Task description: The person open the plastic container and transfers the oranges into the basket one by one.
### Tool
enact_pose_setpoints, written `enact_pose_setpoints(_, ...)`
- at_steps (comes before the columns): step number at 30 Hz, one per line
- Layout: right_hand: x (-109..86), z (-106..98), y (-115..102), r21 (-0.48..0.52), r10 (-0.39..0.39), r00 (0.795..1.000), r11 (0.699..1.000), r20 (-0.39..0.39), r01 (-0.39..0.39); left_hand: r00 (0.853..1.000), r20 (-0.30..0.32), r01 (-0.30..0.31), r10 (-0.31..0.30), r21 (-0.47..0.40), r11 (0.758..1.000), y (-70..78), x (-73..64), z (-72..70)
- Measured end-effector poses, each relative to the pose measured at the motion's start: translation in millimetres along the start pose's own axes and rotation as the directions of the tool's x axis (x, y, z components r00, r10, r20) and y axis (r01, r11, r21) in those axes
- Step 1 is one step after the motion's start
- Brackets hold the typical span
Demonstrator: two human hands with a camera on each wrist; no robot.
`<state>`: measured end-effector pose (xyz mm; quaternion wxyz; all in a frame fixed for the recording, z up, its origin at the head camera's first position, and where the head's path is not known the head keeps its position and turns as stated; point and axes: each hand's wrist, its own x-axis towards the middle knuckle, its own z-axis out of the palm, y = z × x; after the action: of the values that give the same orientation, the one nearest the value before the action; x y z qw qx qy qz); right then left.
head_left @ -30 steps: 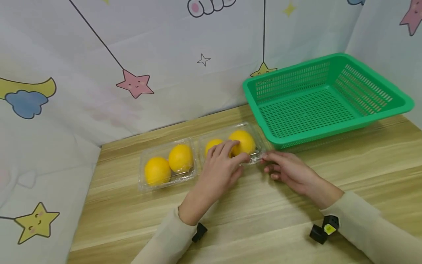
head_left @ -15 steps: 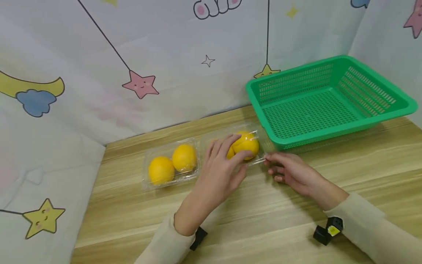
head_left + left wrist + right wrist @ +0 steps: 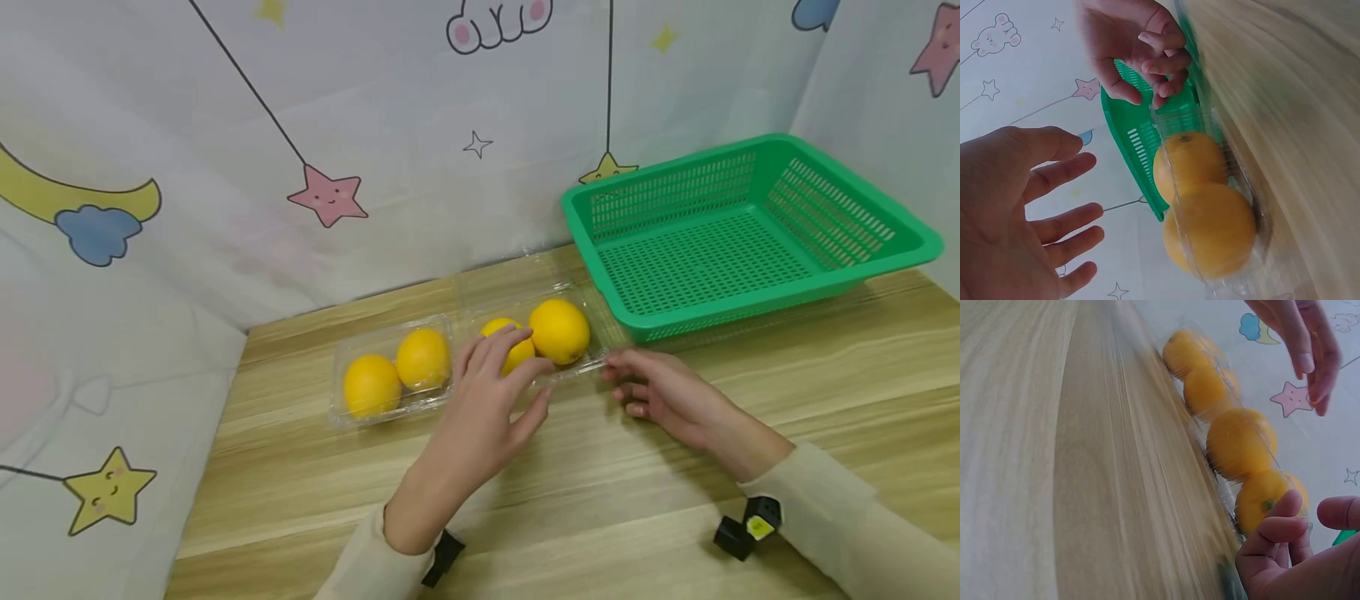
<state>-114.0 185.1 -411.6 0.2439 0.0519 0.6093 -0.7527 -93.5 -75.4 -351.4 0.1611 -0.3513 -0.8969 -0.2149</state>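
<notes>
Looking down, we see our left hand (image 3: pixel 483 408) held with its fingers loosely spread, gripping nothing, above the near side of a clear, rectangular plastic fruit box (image 3: pixel 576 368). In the left wrist view those fingers stand apart from it. Our right hand (image 3: pixel 671 396) has its fingers curled in, fingertips at the near right corner of this box; whether thumb and finger pinch the rim we cannot tell.

Side by side in the box sit two round, yellow-orange fruits: the right one (image 3: pixel 559 332) in plain sight, the left one (image 3: pixel 521 355) partly behind our left fingers. We make out clear plastic sheeting behind them too. Just to the left, a second clear plastic box (image 3: pixel 408 409) holds two similar round fruits (image 3: pixel 372 386).

Near the first box's right end stands a green plastic basket (image 3: pixel 750 298) with slotted walls. All three rest on a wood-grained tabletop (image 3: pixel 600 500), and behind it hangs a white cloth backdrop (image 3: pixel 420 100) printed with stars. Our sleeves (image 3: pixel 825 492) are cream-coloured.
</notes>
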Motion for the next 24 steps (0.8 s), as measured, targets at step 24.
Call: enact_pose_setpoints(24, -30.5, 29.9, -23.8, -0.279, -0.092, 0.993, 0.954, 0.079, 0.111, 0.984, 0.102, 0.142, -0.149, 0.073, 0.987, -16.8, -44.2, -8.9)
